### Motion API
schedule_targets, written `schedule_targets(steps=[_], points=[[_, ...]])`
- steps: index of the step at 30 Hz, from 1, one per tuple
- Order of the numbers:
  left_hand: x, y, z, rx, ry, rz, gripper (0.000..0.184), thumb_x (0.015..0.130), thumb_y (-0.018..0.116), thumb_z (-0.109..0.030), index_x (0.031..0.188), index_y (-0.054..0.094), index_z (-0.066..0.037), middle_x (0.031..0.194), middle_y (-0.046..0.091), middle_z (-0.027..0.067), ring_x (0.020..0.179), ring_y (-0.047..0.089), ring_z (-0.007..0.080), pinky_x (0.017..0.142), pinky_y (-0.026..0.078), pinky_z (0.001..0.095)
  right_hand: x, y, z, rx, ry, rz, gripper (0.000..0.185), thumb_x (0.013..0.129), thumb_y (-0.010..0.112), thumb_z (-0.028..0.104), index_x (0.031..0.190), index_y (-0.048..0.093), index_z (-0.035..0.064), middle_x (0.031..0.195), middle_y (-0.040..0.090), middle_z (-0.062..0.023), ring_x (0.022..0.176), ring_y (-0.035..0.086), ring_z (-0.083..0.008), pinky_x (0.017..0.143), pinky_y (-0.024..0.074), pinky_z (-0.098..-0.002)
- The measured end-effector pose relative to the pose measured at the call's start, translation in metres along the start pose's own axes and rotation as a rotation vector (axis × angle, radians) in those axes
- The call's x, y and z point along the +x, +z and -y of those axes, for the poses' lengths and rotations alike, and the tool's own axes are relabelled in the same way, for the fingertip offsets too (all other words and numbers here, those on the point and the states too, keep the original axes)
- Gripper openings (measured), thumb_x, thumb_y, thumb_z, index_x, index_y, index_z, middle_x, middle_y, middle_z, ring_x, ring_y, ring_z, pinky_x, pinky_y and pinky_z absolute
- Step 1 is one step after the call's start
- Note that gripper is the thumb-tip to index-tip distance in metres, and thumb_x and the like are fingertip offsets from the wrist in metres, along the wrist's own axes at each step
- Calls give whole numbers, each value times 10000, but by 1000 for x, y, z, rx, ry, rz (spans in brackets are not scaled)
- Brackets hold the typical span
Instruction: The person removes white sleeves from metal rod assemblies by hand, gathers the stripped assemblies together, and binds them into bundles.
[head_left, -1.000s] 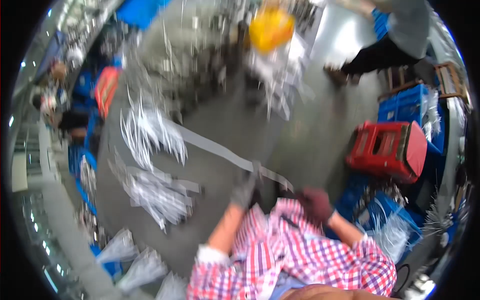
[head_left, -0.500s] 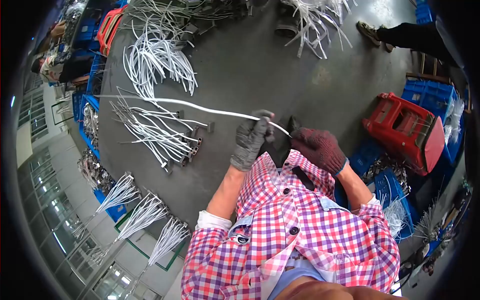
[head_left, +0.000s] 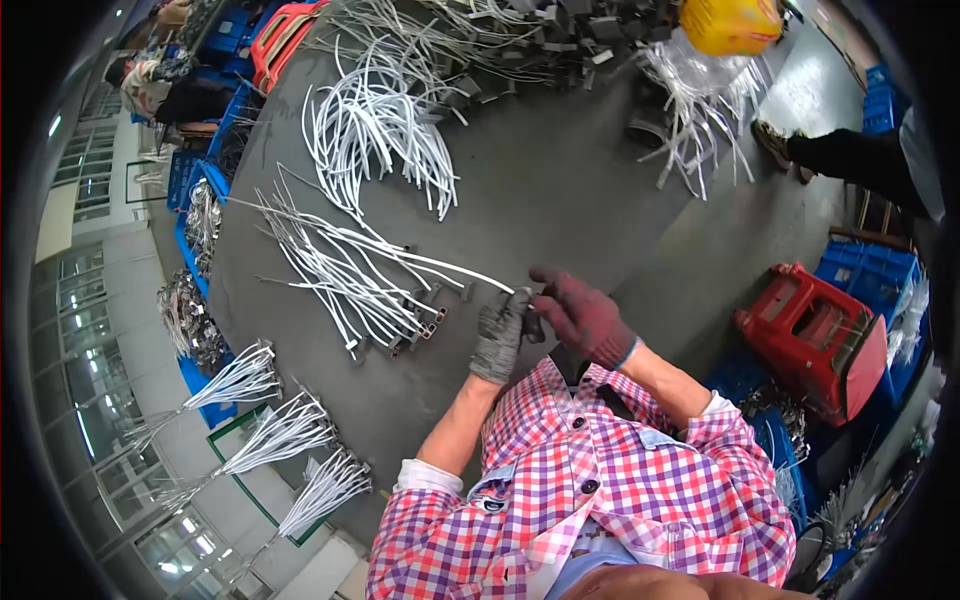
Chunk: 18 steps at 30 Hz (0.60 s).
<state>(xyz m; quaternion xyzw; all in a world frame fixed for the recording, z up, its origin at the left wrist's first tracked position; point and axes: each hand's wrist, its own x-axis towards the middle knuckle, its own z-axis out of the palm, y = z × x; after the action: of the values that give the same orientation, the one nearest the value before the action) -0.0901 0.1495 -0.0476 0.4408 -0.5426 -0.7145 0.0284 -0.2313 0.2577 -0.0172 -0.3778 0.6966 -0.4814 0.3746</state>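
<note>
My left hand, in a grey glove, pinches the end of a long white cable that runs off to the left. Close beside it, my right hand in a dark red glove has its fingers partly spread, near the cable's end; nothing shows between them. A small dark piece sits between the two hands. Left of my hands lie white cables with end connectors on the grey table. Behind them is a larger heap of white cables.
Grey connectors and a yellow bag are at the back. Clear-wrapped strips hang nearby. On the right are a red stool, a blue crate and a person's leg. Cable bundles stand lower left.
The view has shifted, so the table items appear lower and further right. My right hand has come off the cable's end and its fingers have spread; my left hand keeps its pinch.
</note>
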Motion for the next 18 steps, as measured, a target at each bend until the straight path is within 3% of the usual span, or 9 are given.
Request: schedule_targets(steps=[2,5,8,10,11,13,16,17,18], points=[[13,-28,10,335,346,-160,359,937,506,-385,768,565,-74,578,515,-5,485,473,79,459,352,237,20,10,9,11,-29,78,409,899,558,225,1256,470,47,980,626,-162,826,640,-280,718,504,-355],[8,-84,-28,120,153,-179,417,960,450,-412,796,580,-51,549,457,-13,460,417,71,443,338,226,83,11,6,-324,-401,-62,448,854,593,205,1266,469,80,989,596,-142,815,616,-302,696,497,-379],[-5,-164,-24,138,-60,-517,406,932,496,-430,801,599,-59,534,459,-34,456,407,48,416,298,212,180,-11,-12,-553,-455,-296,483,824,600,209,1282,471,132,936,576,-148,793,592,-325,678,490,-390],[-1,-227,16,959,328,-828,297,922,540,-339,990,615,-59,589,499,-8,534,451,77,458,355,244,233,-23,-20,-788,-406,-273,398,853,512,162,1243,466,91,1045,596,-160,870,605,-329,700,496,-400],[-5,-205,-14,684,259,-866,285,916,554,-304,1056,592,-59,620,519,8,562,469,92,483,383,268,246,-24,-24,-786,-408,-269,398,853,512,162,1243,466,91,1045,596,-160,870,605,-329,700,496,-400],[5,-183,-44,351,134,-792,342,908,563,-240,1189,513,-53,719,519,67,636,486,127,621,460,324,261,-25,-32,-1447,-207,-156,349,838,479,127,1177,522,58,1059,602,-150,876,614,-301,705,493,-400],[56,-155,-42,735,544,-572,288,911,538,-237,1154,543,-82,924,621,130,791,601,274,704,467,379,259,-35,-78,-1378,-567,-363,309,811,475,125,1092,577,44,1028,610,-145,848,615,-284,688,484,-424],[77,-149,-46,762,496,-545,287,913,526,-241,1155,551,-90,987,619,136,867,595,305,756,461,397,254,-41,-73,-1374,-556,-288,177,751,516,143,869,640,96,770,616,-132,724,604,-275,704,473,-426],[98,-138,-46,788,469,-502,287,914,514,-246,1156,559,-99,1050,617,142,944,589,337,809,455,415,251,-43,-60,-1321,-240,-64,139,737,530,162,762,650,94,757,615,-136,755,596,-280,734,464,-436]])
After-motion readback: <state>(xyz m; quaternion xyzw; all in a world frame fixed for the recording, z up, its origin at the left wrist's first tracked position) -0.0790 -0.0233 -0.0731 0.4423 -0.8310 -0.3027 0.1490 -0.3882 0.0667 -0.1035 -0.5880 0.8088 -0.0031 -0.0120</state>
